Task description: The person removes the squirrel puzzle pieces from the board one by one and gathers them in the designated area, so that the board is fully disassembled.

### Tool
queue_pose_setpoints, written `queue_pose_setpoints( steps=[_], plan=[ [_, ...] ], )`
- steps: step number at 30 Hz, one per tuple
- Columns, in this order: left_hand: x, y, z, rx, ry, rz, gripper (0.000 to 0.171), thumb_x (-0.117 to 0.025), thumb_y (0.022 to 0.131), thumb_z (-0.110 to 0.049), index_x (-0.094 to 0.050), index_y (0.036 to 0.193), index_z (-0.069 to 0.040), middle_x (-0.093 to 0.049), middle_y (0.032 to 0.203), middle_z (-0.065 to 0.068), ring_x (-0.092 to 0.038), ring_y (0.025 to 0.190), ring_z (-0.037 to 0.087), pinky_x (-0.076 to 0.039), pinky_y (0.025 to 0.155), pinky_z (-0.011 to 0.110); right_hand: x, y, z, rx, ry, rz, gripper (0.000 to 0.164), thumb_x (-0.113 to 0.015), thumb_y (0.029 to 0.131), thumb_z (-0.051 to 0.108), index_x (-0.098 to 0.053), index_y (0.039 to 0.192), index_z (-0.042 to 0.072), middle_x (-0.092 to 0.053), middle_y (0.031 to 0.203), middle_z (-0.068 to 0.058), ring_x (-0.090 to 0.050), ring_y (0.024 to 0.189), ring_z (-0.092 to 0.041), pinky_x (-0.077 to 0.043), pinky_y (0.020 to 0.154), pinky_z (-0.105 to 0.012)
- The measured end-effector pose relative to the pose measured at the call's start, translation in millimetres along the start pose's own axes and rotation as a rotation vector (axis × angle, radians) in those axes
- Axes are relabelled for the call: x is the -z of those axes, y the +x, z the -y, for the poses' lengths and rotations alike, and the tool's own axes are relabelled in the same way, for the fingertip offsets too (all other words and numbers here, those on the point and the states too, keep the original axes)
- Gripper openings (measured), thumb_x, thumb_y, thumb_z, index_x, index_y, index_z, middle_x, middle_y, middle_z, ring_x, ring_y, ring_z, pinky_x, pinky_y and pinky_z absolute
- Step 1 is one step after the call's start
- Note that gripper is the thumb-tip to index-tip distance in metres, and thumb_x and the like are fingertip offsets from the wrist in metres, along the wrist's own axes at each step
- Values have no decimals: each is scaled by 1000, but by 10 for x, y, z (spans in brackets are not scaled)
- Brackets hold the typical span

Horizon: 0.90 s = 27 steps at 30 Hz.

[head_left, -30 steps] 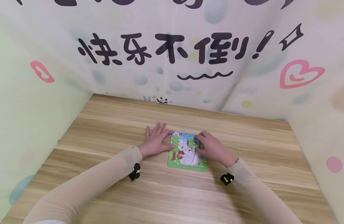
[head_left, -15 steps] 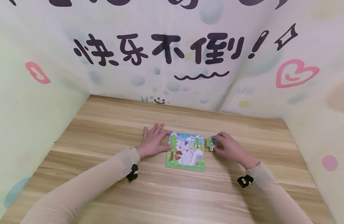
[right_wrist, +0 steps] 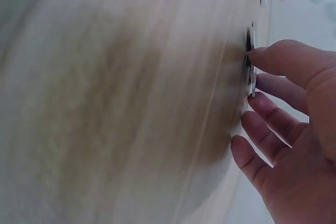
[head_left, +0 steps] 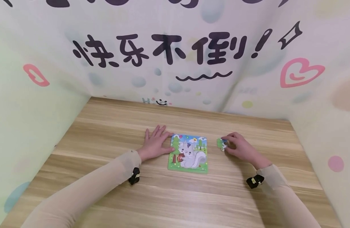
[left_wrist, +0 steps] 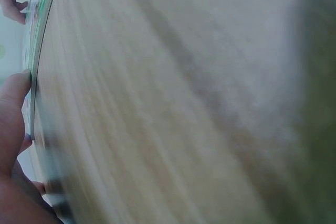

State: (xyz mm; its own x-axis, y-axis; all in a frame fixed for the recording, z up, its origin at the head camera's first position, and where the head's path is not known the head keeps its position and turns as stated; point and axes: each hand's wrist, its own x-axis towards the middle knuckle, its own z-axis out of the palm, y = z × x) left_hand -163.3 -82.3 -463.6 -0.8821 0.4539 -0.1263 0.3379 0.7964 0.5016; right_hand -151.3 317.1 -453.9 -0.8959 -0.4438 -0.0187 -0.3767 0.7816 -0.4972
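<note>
Right of the squirrel puzzle (head_left: 189, 158) on the table (head_left: 175, 199), the right hand (head_left: 244, 151) pinches a green puzzle piece (head_left: 219, 143), while the left hand (head_left: 154, 145), its grip spread wide, touches the puzzle's left edge.

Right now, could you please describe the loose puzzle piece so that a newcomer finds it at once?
On the wood-grain table, find the picture board with the grey squirrel. To its right in the head view, the person's right hand pinches the small, partly green puzzle piece. Unlike the straight-edged board, this piece is much smaller, has a rounded knob, and sits apart.
</note>
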Motion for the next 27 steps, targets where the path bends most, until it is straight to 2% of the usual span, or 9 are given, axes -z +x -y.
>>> queue_pose_setpoints(
  steps=[5, 13, 19, 23, 27],
  plan=[
    [9, -9, -10, 5, -4, 3, 74, -71, 94, -55, -48, 155, -20, -15, 172, 20, -4, 159, 44, 11, 118, 75, -6, 5, 17, 6, -13, 8, 43, -73, 94, 4, -64, 135, -4, -55, 131, -28, -54, 118, -44, -48, 100, -61],
    [2, -19, -11, -2, -9, 2, 74, -71, 94, -55, -47, 156, -21, -14, 172, 20, -3, 159, 44, 11, 118, 75, 0, -34, 4, -25, 15, -6, 43, -75, 94, 6, -63, 134, -3, -57, 129, -28, -56, 114, -42, -49, 97, -60],
    [-25, 0, 12, -16, -21, -16, 74, -71, 94, -53, -48, 155, -19, -16, 172, 22, -4, 159, 46, 11, 117, 76, 2, -64, 6, -15, 5, -26, 42, -76, 94, 9, -63, 133, -3, -57, 129, -29, -57, 113, -43, -50, 96, -61],
    [-32, 16, 18, -21, -21, -20, 73, -72, 94, -52, -48, 155, -19, -17, 171, 22, -5, 159, 46, 11, 117, 76, 21, -86, 85, -17, 13, -49, 48, -75, 96, 11, -59, 137, -6, -56, 128, -31, -55, 114, -45, -49, 97, -64],
    [-16, 26, 14, -12, -21, -7, 73, -72, 94, -53, -48, 155, -20, -16, 172, 21, -4, 159, 45, 11, 117, 75, 24, -46, 276, -9, -2, -89, 44, -72, 97, 10, -59, 137, -4, -56, 129, -31, -51, 120, -48, -46, 99, -65]
  ],
)
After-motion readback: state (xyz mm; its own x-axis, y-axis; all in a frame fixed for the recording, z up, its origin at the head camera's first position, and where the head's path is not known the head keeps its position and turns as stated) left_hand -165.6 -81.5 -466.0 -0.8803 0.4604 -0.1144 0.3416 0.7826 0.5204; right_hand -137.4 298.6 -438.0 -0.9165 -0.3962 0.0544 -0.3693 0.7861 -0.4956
